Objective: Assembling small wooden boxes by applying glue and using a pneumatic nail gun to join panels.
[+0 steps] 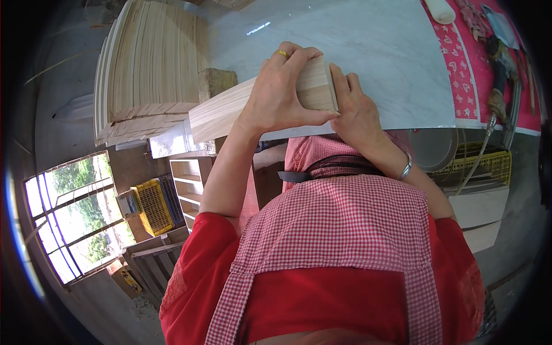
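A long pale wooden board (221,109) lies across the near edge of the table, slanting up to the right. My left hand (279,86) spans its right part from above, fingers over the far edge and thumb along the near side. At the board's right end, my right hand (356,109) curls its fingers against the thin end edge, close to the left thumb. Part of the board is hidden under the left hand. Whether the end edge is a separate strip, I cannot tell.
A tall stack of thin wooden boards (152,57) stands at the left, beside a rough brown block (217,83). The table's pale sheet (397,69) stretches ahead. On a red patterned cloth (460,75) at the right lies a hose-fed tool (497,80). Yellow crates (152,207) sit lower left.
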The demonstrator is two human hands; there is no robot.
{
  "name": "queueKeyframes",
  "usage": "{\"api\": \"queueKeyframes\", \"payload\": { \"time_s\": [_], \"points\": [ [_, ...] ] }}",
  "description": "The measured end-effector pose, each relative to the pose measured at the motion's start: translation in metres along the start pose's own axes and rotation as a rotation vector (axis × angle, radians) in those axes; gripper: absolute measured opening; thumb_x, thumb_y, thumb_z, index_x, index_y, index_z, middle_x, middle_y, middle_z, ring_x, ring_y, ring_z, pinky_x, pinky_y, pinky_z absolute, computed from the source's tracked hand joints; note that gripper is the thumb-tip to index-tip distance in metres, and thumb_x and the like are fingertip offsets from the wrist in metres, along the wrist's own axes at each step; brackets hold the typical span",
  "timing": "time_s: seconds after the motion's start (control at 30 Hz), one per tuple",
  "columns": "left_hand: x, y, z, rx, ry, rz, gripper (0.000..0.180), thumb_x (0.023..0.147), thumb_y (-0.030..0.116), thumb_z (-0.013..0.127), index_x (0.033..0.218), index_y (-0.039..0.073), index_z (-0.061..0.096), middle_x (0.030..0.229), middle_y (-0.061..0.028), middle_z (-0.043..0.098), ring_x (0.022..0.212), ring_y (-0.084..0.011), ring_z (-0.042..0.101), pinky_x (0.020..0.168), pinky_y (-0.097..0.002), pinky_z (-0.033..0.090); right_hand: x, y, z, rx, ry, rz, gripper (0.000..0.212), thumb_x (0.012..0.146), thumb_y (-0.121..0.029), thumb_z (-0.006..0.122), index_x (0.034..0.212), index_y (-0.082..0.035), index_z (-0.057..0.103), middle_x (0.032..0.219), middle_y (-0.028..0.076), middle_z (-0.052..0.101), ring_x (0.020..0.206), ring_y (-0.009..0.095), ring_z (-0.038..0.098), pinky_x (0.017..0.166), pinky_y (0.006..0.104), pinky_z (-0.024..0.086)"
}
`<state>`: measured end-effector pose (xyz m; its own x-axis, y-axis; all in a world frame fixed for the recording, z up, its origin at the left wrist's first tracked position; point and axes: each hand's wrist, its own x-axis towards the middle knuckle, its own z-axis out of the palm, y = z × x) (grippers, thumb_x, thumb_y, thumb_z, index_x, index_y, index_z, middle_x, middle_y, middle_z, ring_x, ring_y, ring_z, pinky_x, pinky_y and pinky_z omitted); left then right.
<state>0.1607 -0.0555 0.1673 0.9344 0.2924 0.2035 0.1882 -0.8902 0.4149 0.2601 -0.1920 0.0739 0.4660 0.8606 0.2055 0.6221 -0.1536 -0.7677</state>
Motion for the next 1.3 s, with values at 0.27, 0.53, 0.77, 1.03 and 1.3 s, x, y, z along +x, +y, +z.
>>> {"api": "queueKeyframes", "payload": {
  "time_s": [0.27, 0.53, 0.77, 1.03, 1.3],
  "points": [
    [0.001, 0.001, 0.001, 0.026, -0.048, -0.035, 0.091, 0.051, 0.04, 0.089, 0.128, 0.007, 0.053, 0.111, -0.0153, 0.055, 0.1, -0.0332, 0.056, 0.085, -0.0438, 0.048, 0.0, 0.001, 0.002, -0.001, 0.013, 0.001, 0.079, 0.071, 0.002, 0.069, 0.142, -0.004, 0.036, 0.107, 0.018, 0.051, 0.078, 0.041, 0.063, 0.062, 0.0464, 0.055],
    [0.0, 0.003, 0.0, 0.078, -0.065, -0.046, 0.091, 0.052, 0.042, 0.088, 0.128, 0.007, 0.051, 0.113, -0.0138, 0.056, 0.1, -0.0334, 0.056, 0.09, -0.0442, 0.045, 0.001, 0.003, 0.0, -0.015, 0.009, -0.044, 0.075, 0.073, -0.002, 0.071, 0.139, -0.001, 0.037, 0.105, 0.019, 0.051, 0.072, 0.038, 0.065, 0.059, 0.043, 0.056],
    [0.001, 0.001, 0.001, 0.054, -0.07, -0.041, 0.092, 0.052, 0.042, 0.088, 0.128, 0.005, 0.051, 0.114, -0.013, 0.057, 0.101, -0.0332, 0.057, 0.09, -0.0447, 0.044, 0.0, 0.004, -0.001, -0.008, -0.005, -0.017, 0.078, 0.072, -0.004, 0.072, 0.141, -0.003, 0.036, 0.105, 0.019, 0.051, 0.075, 0.039, 0.065, 0.062, 0.0437, 0.056],
    [-0.002, 0.002, 0.001, 0.043, -0.044, -0.048, 0.09, 0.051, 0.042, 0.088, 0.124, 0.003, 0.053, 0.11, -0.0145, 0.059, 0.099, -0.0338, 0.058, 0.087, -0.0438, 0.044, 0.014, 0.002, -0.041, 0.425, -0.125, -0.105, 0.102, 0.068, -0.011, 0.083, 0.154, -0.01, 0.028, 0.1, 0.008, 0.045, 0.077, 0.02, 0.051, 0.067, 0.0309, 0.047],
    [0.001, -0.001, 0.003, 0.032, -0.026, -0.016, 0.09, 0.05, 0.043, 0.088, 0.123, 0.003, 0.054, 0.108, -0.0152, 0.06, 0.097, -0.0334, 0.058, 0.086, -0.0432, 0.044, -0.003, -0.006, -0.051, 0.617, -0.253, -0.092, 0.102, 0.07, -0.019, 0.086, 0.154, -0.007, 0.029, 0.101, 0.006, 0.044, 0.073, 0.014, 0.044, 0.063, 0.0268, 0.042]
  ]
}}
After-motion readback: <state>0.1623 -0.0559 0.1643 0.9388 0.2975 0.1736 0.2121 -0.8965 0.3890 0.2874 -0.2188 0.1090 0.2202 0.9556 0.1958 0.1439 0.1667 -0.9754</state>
